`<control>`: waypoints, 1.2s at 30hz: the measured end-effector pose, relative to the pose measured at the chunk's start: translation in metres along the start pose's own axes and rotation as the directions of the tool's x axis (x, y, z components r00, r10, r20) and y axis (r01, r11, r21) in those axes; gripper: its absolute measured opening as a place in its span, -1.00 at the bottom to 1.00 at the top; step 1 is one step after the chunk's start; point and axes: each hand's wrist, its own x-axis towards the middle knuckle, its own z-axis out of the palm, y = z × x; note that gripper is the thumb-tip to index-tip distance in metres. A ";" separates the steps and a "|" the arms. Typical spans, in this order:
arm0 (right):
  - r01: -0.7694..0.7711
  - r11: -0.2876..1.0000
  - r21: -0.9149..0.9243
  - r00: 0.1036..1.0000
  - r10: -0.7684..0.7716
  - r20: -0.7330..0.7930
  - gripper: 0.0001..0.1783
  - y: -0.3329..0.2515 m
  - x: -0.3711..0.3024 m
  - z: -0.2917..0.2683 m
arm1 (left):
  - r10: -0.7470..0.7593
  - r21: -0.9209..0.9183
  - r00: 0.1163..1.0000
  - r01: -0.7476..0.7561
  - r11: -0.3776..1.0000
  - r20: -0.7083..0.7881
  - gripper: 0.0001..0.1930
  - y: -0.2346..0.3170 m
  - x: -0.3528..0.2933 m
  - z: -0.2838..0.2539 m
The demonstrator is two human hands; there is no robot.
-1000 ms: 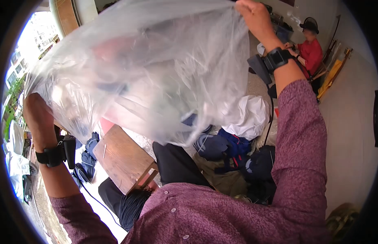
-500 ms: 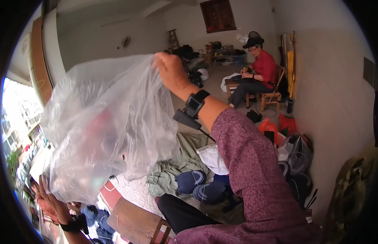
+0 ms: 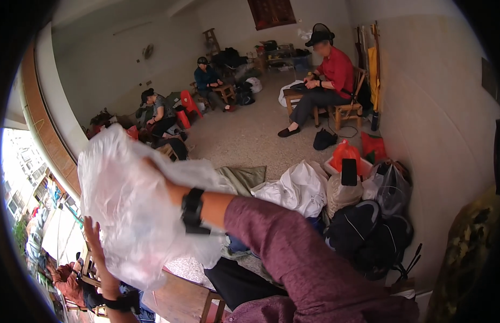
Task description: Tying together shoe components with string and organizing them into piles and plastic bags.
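Spreading the clear plastic bag point(image 3: 145, 226) calls for gentle, even tension. It is raised before the person, partly veiling the right hand point(image 3: 159, 175); left hand point(image 3: 101, 258) stands beside it, fingers stretched. Whether either hand clamps it, I cannot tell.

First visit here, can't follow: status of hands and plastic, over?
Left fingers extended beside clear plastic. Right hand partly veiled by it, grip unclear. Wooden bench nearby.

Daylight glares from the left (dimmer indoors), with the translucent plastic point(image 3: 137, 215) visibly blurred.
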 end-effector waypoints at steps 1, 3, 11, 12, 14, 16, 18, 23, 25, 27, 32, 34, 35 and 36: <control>-0.420 0.594 0.687 0.869 0.482 0.115 -0.68 -0.011 -0.011 0.040 | 0.062 0.143 0.998 -0.066 0.988 0.030 -0.22 -0.015 -0.008 0.005; -0.236 0.960 0.153 0.972 0.229 0.061 -0.68 0.027 -0.018 0.111 | -0.145 -0.646 0.985 0.170 0.744 0.092 -0.44 -0.085 -0.037 -0.011; -0.359 0.932 0.049 0.899 0.331 0.288 -0.70 0.027 -0.057 0.149 | -0.510 -0.721 0.731 0.036 0.692 -0.453 -0.62 -0.104 -0.243 -0.143; -0.467 0.883 0.050 0.848 0.431 0.309 -0.72 0.016 -0.058 0.142 | -0.521 -0.636 0.625 0.050 0.770 -0.582 -0.63 -0.097 -0.239 -0.166; -0.448 0.894 0.003 0.855 0.427 0.296 -0.73 0.013 -0.065 0.128 | -0.481 -0.482 0.446 0.119 0.868 -0.755 -0.67 -0.093 -0.277 -0.230; -0.497 0.865 -0.069 0.840 0.500 0.212 -0.80 0.036 -0.082 0.111 | -0.239 -0.133 0.404 0.272 0.953 -0.883 -0.72 -0.079 -0.357 -0.281; -0.602 0.786 -0.140 0.768 0.618 0.167 -0.85 0.066 -0.107 0.091 | -0.073 -0.023 0.101 0.429 0.903 -0.992 -0.72 -0.064 -0.411 -0.282; -0.721 0.676 -0.151 0.632 0.731 0.256 -0.87 0.092 -0.157 0.093 | -0.145 -0.005 -0.035 0.980 -0.200 -0.989 -0.75 -0.063 -0.630 -0.211; -0.775 0.605 -0.181 0.546 0.786 0.291 -0.86 0.101 -0.172 0.100 | -0.598 0.113 -0.191 0.894 -0.433 -0.779 -0.59 -0.072 -0.697 -0.167; -0.787 0.556 -0.268 0.464 0.819 0.337 -0.87 0.104 -0.181 0.104 | -0.852 0.288 -0.181 0.889 -0.355 -0.491 -0.32 -0.079 -0.710 -0.118; -0.793 0.480 -0.375 0.306 0.846 0.437 -0.89 0.111 -0.187 0.117 | -0.884 0.161 -0.444 0.871 -0.464 -0.144 -0.62 -0.087 -0.685 -0.123; -0.793 0.528 -0.305 0.326 0.790 0.519 -0.88 0.112 -0.188 0.143 | -0.833 0.460 0.128 0.873 -0.163 -0.538 -0.58 -0.090 -0.684 -0.151; -0.785 0.528 -0.324 0.337 0.803 0.491 -0.87 0.107 -0.189 0.145 | -0.779 0.043 0.039 0.999 0.015 -0.626 -0.44 -0.113 -0.592 -0.147; -0.789 0.538 -0.297 0.340 0.784 0.519 -0.86 0.102 -0.190 0.162 | -0.740 -0.124 0.135 0.951 0.284 -0.659 -0.27 -0.110 -0.549 -0.151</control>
